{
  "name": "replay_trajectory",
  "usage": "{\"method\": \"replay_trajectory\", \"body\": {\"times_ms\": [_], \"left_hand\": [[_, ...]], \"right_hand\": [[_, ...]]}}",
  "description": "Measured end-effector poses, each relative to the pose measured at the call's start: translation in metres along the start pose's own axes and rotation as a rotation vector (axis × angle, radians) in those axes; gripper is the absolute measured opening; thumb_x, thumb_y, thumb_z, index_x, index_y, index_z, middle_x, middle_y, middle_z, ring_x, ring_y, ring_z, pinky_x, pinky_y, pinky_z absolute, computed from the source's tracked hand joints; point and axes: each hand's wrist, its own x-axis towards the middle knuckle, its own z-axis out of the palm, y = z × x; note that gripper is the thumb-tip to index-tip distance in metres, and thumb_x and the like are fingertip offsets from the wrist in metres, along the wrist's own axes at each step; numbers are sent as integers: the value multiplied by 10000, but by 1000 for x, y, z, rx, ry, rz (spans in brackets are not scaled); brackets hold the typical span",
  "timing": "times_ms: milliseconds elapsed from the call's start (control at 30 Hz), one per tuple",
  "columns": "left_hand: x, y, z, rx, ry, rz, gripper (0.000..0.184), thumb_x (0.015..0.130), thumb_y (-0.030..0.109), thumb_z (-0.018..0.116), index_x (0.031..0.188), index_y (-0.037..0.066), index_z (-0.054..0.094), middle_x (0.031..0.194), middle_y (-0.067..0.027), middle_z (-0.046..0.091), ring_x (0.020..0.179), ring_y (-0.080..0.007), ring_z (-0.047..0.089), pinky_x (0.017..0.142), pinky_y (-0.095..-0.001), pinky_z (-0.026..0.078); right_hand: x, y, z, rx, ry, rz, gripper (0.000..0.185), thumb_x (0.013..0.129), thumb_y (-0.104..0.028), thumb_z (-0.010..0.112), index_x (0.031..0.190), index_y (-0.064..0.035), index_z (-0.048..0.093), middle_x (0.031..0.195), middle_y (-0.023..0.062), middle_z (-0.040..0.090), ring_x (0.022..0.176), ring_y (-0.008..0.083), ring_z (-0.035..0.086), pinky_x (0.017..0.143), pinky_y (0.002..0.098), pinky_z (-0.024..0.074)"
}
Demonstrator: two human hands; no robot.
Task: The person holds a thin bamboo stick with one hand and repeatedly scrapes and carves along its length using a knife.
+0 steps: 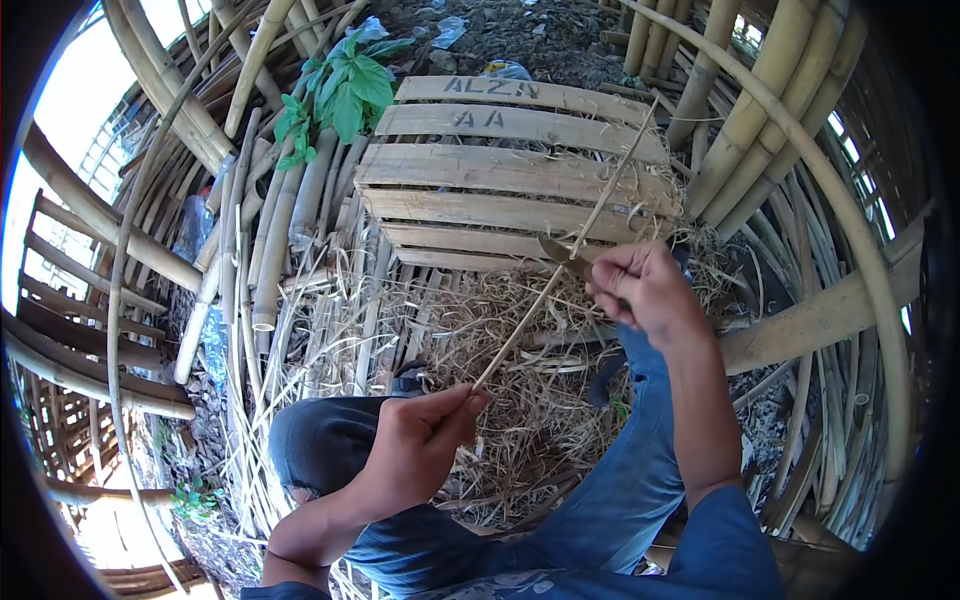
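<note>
Two closed grips: my left hand pinches the thin tan bamboo strip, likely for steadiness; my right hand clasps the dark metal blade against it.

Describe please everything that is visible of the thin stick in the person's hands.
The thin stick is long, pale tan and looks like bamboo or similar wood. It slants up and rightward in the view, nearly straight. The left hand grips it near the lower end; the blade of the knife in the right hand meets it partway along. Its upper part crosses in front of the wooden slats; whether it touches them, I cannot tell.
</note>
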Motion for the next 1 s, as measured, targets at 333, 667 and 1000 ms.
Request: {"method": "replay_trajectory", "body": {"times_ms": [333, 667, 1000], "left_hand": [[-4, 6, -4, -1, 32, 35, 179, 931, 54, 528, 962, -71, 653, 603, -6, 550, 530, -17, 445, 463, -190, 340], [-5, -3, -1, 70, -40, 0, 175, 931, 33, 518, 960, -94, 634, 617, -18, 550, 580, -34, 479, 524, -200, 397], [-11, 3, 0, 51, -22, -7, 174, 925, 48, 534, 958, -89, 637, 610, -11, 548, 567, -36, 484, 511, -196, 393]], "right_hand": [[5, -2, -37, 19, 294, -34, 191, 878, -46, 554, 712, 42, 589, 524, 25, 497, 398, 52, 386, 334, 209, 235], [8, 6, -32, 63, 274, -14, 213, 906, -62, 529, 723, 31, 585, 507, 12, 493, 371, 53, 358, 326, 213, 223], [9, 2, -29, 77, 287, 19, 170, 895, -47, 534, 775, 59, 592, 511, 31, 494, 385, 66, 367, 335, 218, 231]]}}
